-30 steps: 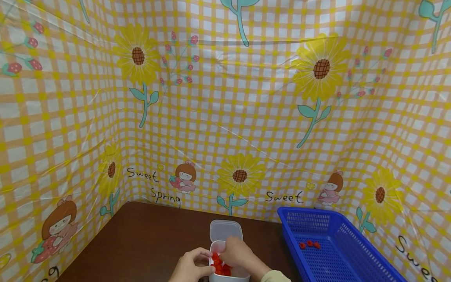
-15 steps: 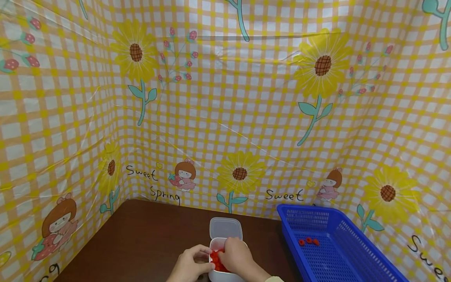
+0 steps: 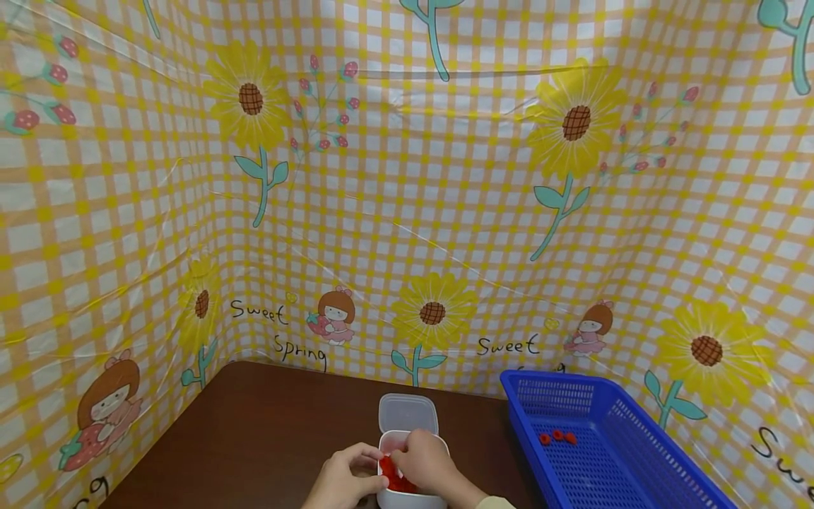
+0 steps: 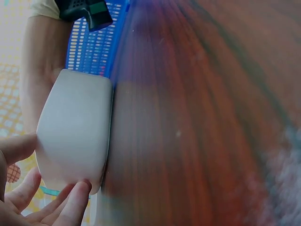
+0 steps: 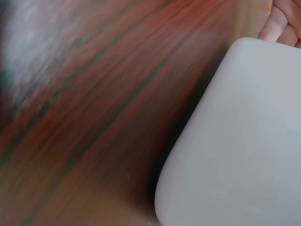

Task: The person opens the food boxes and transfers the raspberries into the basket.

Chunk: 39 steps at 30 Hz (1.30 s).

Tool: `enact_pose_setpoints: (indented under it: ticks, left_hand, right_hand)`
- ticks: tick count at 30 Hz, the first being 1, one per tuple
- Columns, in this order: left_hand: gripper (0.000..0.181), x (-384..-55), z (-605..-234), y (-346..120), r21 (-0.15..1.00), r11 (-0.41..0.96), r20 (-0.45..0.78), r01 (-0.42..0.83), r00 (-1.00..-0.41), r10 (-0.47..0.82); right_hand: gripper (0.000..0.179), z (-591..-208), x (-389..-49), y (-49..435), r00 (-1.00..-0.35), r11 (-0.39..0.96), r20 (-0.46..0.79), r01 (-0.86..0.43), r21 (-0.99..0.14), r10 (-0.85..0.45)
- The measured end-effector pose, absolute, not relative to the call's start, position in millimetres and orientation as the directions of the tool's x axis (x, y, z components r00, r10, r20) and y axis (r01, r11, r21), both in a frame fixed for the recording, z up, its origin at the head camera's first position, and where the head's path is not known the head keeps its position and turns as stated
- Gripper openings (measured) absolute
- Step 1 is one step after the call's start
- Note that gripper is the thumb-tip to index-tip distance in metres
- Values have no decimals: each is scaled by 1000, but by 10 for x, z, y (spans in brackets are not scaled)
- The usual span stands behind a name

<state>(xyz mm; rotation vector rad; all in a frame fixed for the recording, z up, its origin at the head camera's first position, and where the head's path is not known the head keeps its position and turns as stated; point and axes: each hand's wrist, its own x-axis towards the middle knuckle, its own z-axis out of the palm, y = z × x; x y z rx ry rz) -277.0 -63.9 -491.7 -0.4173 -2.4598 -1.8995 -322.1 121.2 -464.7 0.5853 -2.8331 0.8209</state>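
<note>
Little has shifted since the earlier frame: right hand [image 3: 425,461] stays inside the white container [image 3: 410,498] at the table's [image 3: 267,431] near edge, fingers among red pieces [image 3: 393,475], grasp cannot be told. Left hand [image 3: 346,481] grips the container's left wall. Blue basket [image 3: 642,488] at right holds 3 red pieces [image 3: 558,437].

Head view looks forward and down from above; both wrist views sit very close (low, along the table [image 4: 197,117]), sharing the white container [image 4: 75,127] beside the fingers [image 4: 70,202].
</note>
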Motion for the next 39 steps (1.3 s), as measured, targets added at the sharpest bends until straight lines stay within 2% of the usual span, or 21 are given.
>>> enact_pose_setpoints:
  ticks: [4,10,29,39]
  left_hand:
    - [32,-2778,-4930,-638,952,229,159,205,-966,204]
    - [30,-2774,-4924,-628,950,230,168,213,-966,199]
    - [32,-2763,-4905,-608,941,245,188,231,-964,188]
    - [32,-2771,-4932,-618,955,213,167,207,-967,193]
  right_hand:
    - [27,-4665,-3247,1204,-940,749,198,-341,-569,-277]
    - [20,-4665,-3283,1196,-963,724,115,-260,-639,-244]
    - [12,-4732,-3303,1181,-971,607,46,-184,-773,-236]
    - [15,-4718,-3278,1168,-974,610,2,-145,-779,-229]
